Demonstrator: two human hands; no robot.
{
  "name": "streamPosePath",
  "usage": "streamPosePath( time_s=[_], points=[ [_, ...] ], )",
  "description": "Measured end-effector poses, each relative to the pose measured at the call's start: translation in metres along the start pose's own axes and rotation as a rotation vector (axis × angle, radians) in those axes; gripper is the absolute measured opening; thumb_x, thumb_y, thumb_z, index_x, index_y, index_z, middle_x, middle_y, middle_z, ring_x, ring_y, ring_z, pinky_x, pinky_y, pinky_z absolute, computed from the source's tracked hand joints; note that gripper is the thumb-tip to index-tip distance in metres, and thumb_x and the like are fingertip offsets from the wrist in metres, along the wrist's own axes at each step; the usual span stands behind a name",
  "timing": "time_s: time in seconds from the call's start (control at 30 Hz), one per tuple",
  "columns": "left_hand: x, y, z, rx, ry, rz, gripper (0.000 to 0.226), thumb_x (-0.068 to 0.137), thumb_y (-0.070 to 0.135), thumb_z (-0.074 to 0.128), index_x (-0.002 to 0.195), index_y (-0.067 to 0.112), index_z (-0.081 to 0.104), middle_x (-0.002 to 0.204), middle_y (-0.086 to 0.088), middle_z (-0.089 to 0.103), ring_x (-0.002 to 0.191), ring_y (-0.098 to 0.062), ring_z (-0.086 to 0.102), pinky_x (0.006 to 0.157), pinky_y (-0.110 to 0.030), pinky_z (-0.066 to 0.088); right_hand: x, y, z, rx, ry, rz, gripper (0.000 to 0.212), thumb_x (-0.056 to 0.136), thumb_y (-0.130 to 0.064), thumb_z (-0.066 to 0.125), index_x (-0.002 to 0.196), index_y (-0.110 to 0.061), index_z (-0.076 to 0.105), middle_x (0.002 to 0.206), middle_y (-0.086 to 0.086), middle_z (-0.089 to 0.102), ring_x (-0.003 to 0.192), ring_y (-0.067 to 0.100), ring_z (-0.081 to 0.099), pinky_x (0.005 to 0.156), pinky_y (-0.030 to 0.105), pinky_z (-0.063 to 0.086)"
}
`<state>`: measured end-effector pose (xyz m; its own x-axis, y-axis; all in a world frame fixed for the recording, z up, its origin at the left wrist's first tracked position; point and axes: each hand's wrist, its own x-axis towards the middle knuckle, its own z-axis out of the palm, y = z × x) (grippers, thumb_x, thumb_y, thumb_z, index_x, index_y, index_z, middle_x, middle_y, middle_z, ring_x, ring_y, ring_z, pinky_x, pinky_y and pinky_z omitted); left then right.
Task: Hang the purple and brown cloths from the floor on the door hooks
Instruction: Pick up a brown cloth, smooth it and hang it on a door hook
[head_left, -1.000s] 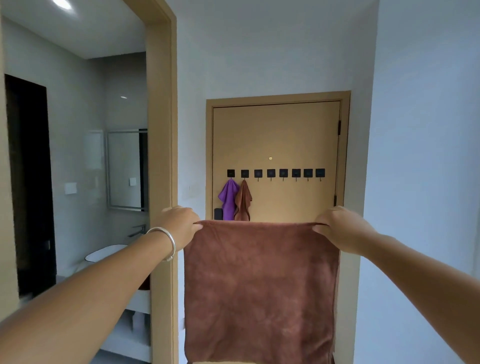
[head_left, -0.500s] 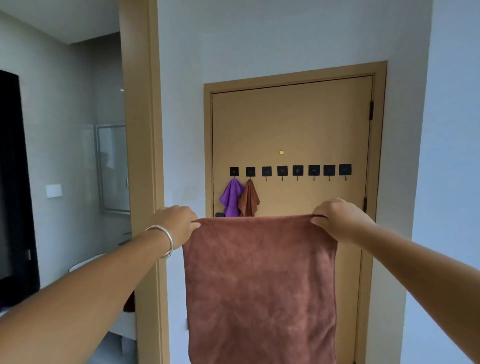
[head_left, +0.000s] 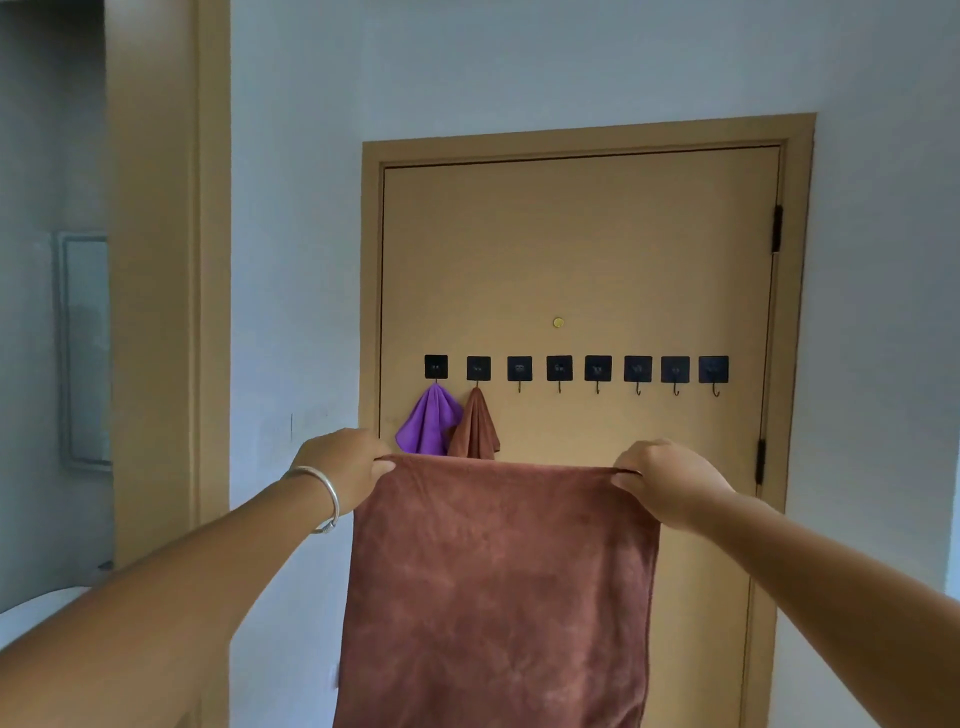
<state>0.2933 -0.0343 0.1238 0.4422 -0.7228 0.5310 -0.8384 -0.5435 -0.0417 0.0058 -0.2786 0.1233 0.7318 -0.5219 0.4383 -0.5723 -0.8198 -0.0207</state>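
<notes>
I hold a large brown cloth (head_left: 498, 587) stretched flat in front of me by its top corners. My left hand (head_left: 340, 465) pinches the left corner and my right hand (head_left: 662, 480) pinches the right corner. Ahead is a tan door (head_left: 576, 249) with a row of several black hooks (head_left: 576, 370). A purple cloth (head_left: 428, 422) hangs from the leftmost hook. A small brown cloth (head_left: 475, 426) hangs from the second hook. The other hooks are bare. The held cloth hides the lower door.
A tan door frame post (head_left: 166, 280) stands at the left, with a bathroom mirror (head_left: 85, 348) beyond it. Pale walls flank the door. Door hinges (head_left: 776, 228) sit on its right edge.
The view has moved closer to the door and shifted right. The door and hooks look larger. Both hands keep the same hold on the brown cloth.
</notes>
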Motion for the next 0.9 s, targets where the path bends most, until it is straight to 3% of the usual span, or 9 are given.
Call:
streamPosePath(
  time_s=[0.07,0.2,0.33,0.47,0.6,0.7,0.77,0.83,0.9],
  points=[
    [0.032,-0.007,0.02,-0.039,0.001,0.024,0.031,0.098,0.042,0.042,0.078,0.029,0.06,0.082,0.007,0.062,0.076,-0.015,0.057,0.059,-0.025,0.038,0.029,0.004,0.011,-0.009,0.01,0.035,0.031,0.1,-0.036,0.039,0.1,-0.025,0.068,0.098,-0.005,0.061,0.085,0.014,0.058,0.079,0.033,0.054],
    [0.085,-0.015,0.061,-0.089,-0.008,0.071,0.031,0.099,0.042,0.042,0.084,0.027,0.065,0.078,0.008,0.063,0.073,-0.013,0.057,0.066,-0.027,0.049,0.077,0.016,0.037,-0.034,0.031,0.103,0.03,0.1,-0.035,0.04,0.097,-0.025,0.069,0.097,-0.004,0.06,0.082,0.015,0.057,0.073,0.032,0.053],
    [0.128,-0.013,0.099,-0.187,0.012,0.093,0.029,0.098,0.039,0.045,0.079,0.028,0.063,0.073,0.01,0.062,0.069,-0.009,0.056,0.064,-0.023,0.045,0.122,0.035,0.063,-0.034,0.082,0.167,0.029,0.1,-0.034,0.043,0.093,-0.024,0.069,0.094,-0.004,0.057,0.076,0.013,0.056,0.066,0.03,0.052],
    [0.177,-0.007,0.13,-0.424,0.087,0.069,0.018,0.095,0.027,0.055,0.087,0.026,0.071,0.077,0.011,0.066,0.073,-0.006,0.059,0.064,-0.02,0.043,0.174,0.06,0.091,-0.007,0.138,0.177,0.029,0.1,-0.03,0.043,0.093,-0.019,0.069,0.096,0.0,0.06,0.079,0.017,0.057,0.07,0.034,0.054],
    [0.228,0.004,0.158,-0.602,0.2,-0.005,0.023,0.09,0.012,0.058,0.088,0.033,0.067,0.084,0.014,0.068,0.082,-0.006,0.062,0.074,-0.028,0.051,0.232,0.088,0.114,0.094,0.164,0.109,0.028,0.099,-0.016,0.043,0.093,-0.015,0.07,0.097,0.003,0.062,0.082,0.02,0.058,0.076,0.037,0.054],
    [0.269,0.01,0.182,-0.44,0.257,-0.008,0.028,0.087,0.005,0.048,0.083,0.032,0.051,0.074,0.012,0.061,0.068,-0.012,0.058,0.061,-0.033,0.051,0.276,0.107,0.131,0.12,0.209,0.004,0.029,0.096,-0.009,0.043,0.096,-0.019,0.07,0.099,0.001,0.064,0.085,0.019,0.057,0.076,0.034,0.051],
    [0.294,0.013,0.193,-0.279,0.259,0.098,0.034,0.077,-0.004,0.044,0.079,0.03,0.043,0.066,0.011,0.053,0.061,-0.015,0.051,0.054,-0.031,0.042,0.3,0.117,0.141,0.125,0.234,-0.043,0.035,0.092,-0.001,0.041,0.102,-0.025,0.065,0.102,-0.004,0.063,0.087,0.019,0.056,0.073,0.032,0.048],
    [0.317,0.017,0.201,-0.078,0.193,0.247,0.038,0.066,-0.009,0.045,0.073,0.028,0.041,0.067,0.011,0.048,0.066,-0.016,0.047,0.056,-0.028,0.035,0.319,0.125,0.149,0.055,0.228,-0.128,0.045,0.084,0.006,0.039,0.105,-0.031,0.052,0.104,-0.006,0.059,0.084,0.02,0.053,0.066,0.03,0.043],
    [0.339,0.017,0.21,0.062,0.164,0.34,0.042,0.062,-0.011,0.044,0.074,0.029,0.045,0.074,0.012,0.05,0.074,-0.016,0.046,0.062,-0.027,0.033,0.338,0.134,0.157,-0.108,0.191,-0.286,0.046,0.081,0.006,0.043,0.108,-0.031,0.045,0.109,-0.006,0.056,0.087,0.021,0.051,0.067,0.03,0.04]
  ],
)
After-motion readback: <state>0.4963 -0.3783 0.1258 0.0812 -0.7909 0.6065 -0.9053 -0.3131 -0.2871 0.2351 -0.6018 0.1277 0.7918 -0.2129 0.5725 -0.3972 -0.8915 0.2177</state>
